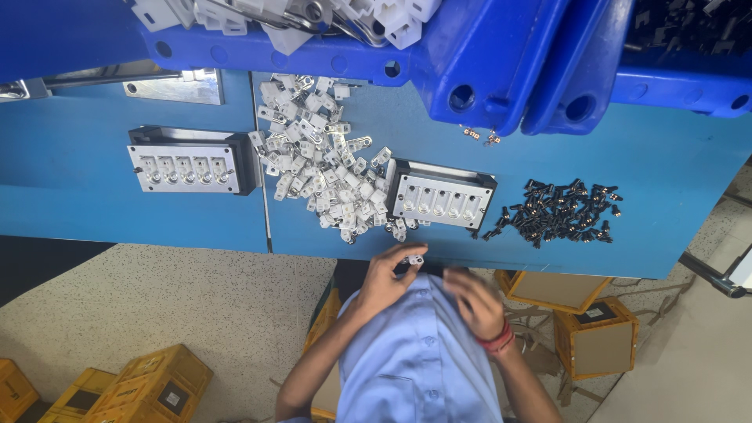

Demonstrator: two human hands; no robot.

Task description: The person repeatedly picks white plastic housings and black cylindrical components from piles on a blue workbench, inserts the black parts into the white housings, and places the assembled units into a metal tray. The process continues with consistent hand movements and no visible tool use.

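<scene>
Both hands meet at the near edge of the blue surface point(548, 157): the left hand point(388, 274) pinches a small white plastic clip point(414, 259) at its fingertips, while the blurred right hand point(474, 301), its grip unclear, sits just beside it, with the grey metal five-slot fixture point(440, 196) directly ahead.

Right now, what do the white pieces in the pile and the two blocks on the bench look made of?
White pieces: likely moulded plastic, matte, some with shiny metal tabs. Right block and left block: apparently machined metal, silvery reflective faces with dark edges.
</scene>
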